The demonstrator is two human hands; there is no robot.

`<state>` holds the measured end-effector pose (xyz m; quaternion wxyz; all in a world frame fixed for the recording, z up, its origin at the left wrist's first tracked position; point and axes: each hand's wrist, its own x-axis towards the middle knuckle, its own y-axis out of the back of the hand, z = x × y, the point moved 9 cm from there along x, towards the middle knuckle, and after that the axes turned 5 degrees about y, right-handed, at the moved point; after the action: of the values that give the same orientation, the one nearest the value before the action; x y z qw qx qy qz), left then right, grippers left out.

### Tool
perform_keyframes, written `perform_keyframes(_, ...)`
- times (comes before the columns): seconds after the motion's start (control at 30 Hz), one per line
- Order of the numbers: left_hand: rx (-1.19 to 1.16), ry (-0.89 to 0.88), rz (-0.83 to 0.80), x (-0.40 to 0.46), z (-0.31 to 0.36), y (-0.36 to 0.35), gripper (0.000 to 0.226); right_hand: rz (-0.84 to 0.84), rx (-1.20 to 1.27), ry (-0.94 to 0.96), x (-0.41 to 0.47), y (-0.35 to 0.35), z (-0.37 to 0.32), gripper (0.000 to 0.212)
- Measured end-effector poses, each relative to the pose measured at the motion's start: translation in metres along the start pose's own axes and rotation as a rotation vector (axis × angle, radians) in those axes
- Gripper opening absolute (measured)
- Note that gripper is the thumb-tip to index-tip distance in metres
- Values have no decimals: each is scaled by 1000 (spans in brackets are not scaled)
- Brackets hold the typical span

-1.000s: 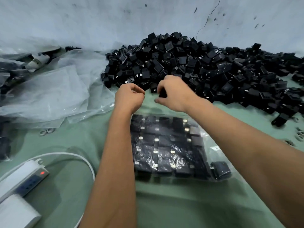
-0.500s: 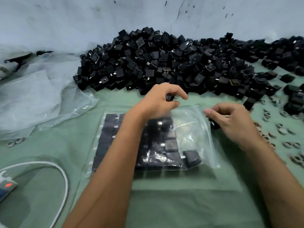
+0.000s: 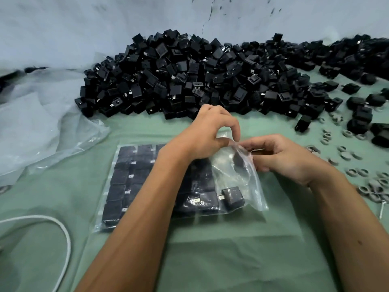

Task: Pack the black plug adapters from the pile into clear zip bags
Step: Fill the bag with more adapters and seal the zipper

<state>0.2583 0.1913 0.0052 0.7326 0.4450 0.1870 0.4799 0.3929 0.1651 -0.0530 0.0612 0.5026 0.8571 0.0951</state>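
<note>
At your far left a white cable (image 3: pixel 65 232) loops over the green table (image 3: pixel 231 260), and above it crumpled clear plastic sheeting (image 3: pixel 42 127) lies heaped toward the wall.

Next comes the clear zip bag (image 3: pixel 237 180), flat on the table in front of you. Its left and middle parts are filled with black adapters packed in neat rows (image 3: pixel 126 178); at its lower right one adapter (image 3: pixel 232 197) sits askew, its metal prongs pointing left toward the rows. The right end of the bag is lifted and rumpled.

Your left hand (image 3: pixel 210 133) reaches across the bag, and its grip is a pinch: thumb and forefinger close on the bag's upper edge at the raised right end, the other fingers curled above. Just beside it, your right hand (image 3: pixel 282 157) has its fingers curled at the same plastic edge, a narrow grip on the bag's mouth. A dark shape (image 3: pixel 239 160) shows through the plastic between your two hands; whether it is an adapter in your fingers I cannot tell.

Behind your hands, the pile of black plug adapters (image 3: pixel 200 76) runs along the wall and spreads to the right. At your far right, loose adapters (image 3: pixel 362 114) lie apart from the pile, and small grey rings (image 3: pixel 347 154) are scattered over the table near your right wrist.
</note>
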Motion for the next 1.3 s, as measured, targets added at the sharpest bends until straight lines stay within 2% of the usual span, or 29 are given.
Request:
perform_keyframes(0.2, -64, 41, 4, -3, -4, 8, 15, -7, -82, 42, 2, -11, -9, 10)
perform_keyframes(0.3, -56, 43, -36, -5, -3, 7, 32, -31, -95, 55, 3, -18, -10, 10)
perform_keyframes(0.37, -54, 43, -58, -6, -2, 5, 35, -78, -123, 80, 4, -23, -14, 11)
perform_keyframes(0.5, -59, 32, -49, -5, 0, 4, 25, -127, -150, 81, 3, -29, -16, 19)
perform_keyframes(0.67, -42, 37, -40, -4, 0, 3, 15, -155, -222, 113, 2, -37, -22, 43)
perform_keyframes(0.9, -64, 40, -26, -4, 0, 7, 13, -148, -229, 101, 3, -41, -24, 17)
perform_keyframes(1.1, -82, 49, -35, -4, 0, 6, 18, -158, -245, 91, 3, -41, -25, 20)
perform_keyframes(1.3, -83, 43, -36, -3, 0, 5, 19, -255, -259, 89, -2, -50, -28, 25)
